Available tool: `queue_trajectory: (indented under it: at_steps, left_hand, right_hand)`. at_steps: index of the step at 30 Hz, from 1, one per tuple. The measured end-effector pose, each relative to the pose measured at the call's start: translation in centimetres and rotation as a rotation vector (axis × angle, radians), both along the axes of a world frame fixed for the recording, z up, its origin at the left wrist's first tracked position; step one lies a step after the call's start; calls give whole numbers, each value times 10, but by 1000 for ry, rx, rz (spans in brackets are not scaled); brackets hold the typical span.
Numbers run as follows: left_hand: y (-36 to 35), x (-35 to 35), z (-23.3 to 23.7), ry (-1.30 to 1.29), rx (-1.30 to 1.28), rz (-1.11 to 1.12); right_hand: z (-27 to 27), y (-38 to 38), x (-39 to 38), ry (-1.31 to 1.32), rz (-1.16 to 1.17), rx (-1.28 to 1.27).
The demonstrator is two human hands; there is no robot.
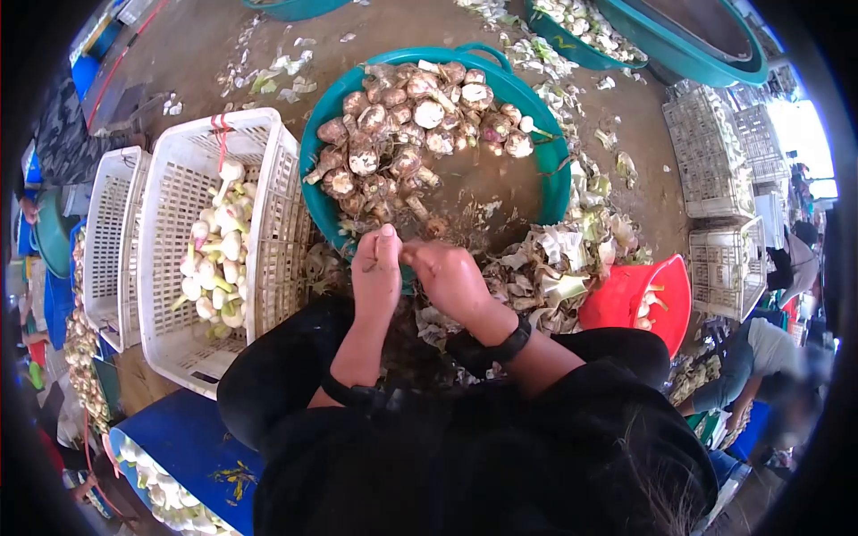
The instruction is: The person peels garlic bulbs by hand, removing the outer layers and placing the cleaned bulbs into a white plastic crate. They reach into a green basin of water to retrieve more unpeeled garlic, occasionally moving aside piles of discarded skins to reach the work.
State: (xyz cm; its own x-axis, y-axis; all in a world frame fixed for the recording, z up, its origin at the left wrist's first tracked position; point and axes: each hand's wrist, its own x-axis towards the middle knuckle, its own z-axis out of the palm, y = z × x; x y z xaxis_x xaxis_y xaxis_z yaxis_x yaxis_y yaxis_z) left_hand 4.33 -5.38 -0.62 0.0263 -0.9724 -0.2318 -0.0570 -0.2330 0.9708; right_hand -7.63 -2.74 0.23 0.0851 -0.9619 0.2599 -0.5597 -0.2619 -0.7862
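Observation:
My left hand (pixel 378 259) and my right hand (pixel 444 272) are close together over the near rim of a green basin (pixel 556 179). Both have curled fingers, the left thumb pointing up. Whatever lies between the fingertips is too small or hidden to name. Brown, dirty bulbs (pixel 407 125) with cut stems fill the back and left of the basin, with muddy water at its right. One bulb (pixel 436 227) lies just beyond my right hand.
A white crate (pixel 161 259) at left holds peeled white bulbs (pixel 217 259). Peelings (pixel 572 250) heap right of the basin, beside a red bucket (pixel 617 299). Stacked crates (pixel 706 152) stand at far right. A person (pixel 769 357) bends at the lower right.

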Motion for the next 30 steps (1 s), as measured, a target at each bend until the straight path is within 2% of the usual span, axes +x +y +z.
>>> queue_trajectory:
  at_steps: [1, 3, 4, 7, 10, 12, 13, 14, 15, 16, 18, 20, 23, 25, 26, 28, 30]
  left_hand:
    - [0, 0, 6, -11, 83, -18]
    - [5, 1, 14, -59, 78, -74]
    - [7, 1, 16, -113, 71, -118]
    - [6, 2, 2, 35, 123, -158]
    - [7, 4, 7, 141, 248, -191]
    - [7, 2, 11, 198, 313, -203]
    - [9, -3, 13, 257, 318, -147]
    - [9, -6, 14, 316, 324, -90]
    - [7, -5, 15, 317, 322, -89]
    - [6, -2, 15, 291, 339, -121]
    - [5, 2, 14, 264, 361, -148]
    - [4, 2, 8, 183, 372, -197]
    - [5, 9, 4, 263, 481, -193]
    - [7, 9, 7, 338, 460, -195]
    - [7, 8, 9, 409, 444, -203]
    - [5, 4, 13, 485, 387, -169]
    - [5, -1, 18, 566, 336, -135]
  right_hand:
    - [3, 1, -1, 5, -11, -6]
    - [9, 7, -7, 263, 98, 162]
    - [10, 8, -10, 273, 92, 164]
    - [12, 7, -13, 267, 140, 233]
    - [9, 7, -14, 142, 27, 241]
    - [-3, 4, -16, -545, -93, 959]
    - [-5, 7, -15, -549, -93, 956]
    - [-6, 11, -14, -669, -101, 891]
    - [-1, 12, -13, -784, -107, 823]
    - [4, 13, -14, -782, -104, 825]
    - [16, 17, -15, 18, 55, 289]
    - [11, 18, -12, 122, 70, 215]
    - [-4, 17, -9, 173, 24, 217]
    - [-9, 11, -9, -950, -203, 1060]
    - [-10, 12, -11, -952, -203, 1055]
    - [-1, 16, -13, -1284, -164, 1038]
    - [-4, 20, -13, -1196, -206, 940]
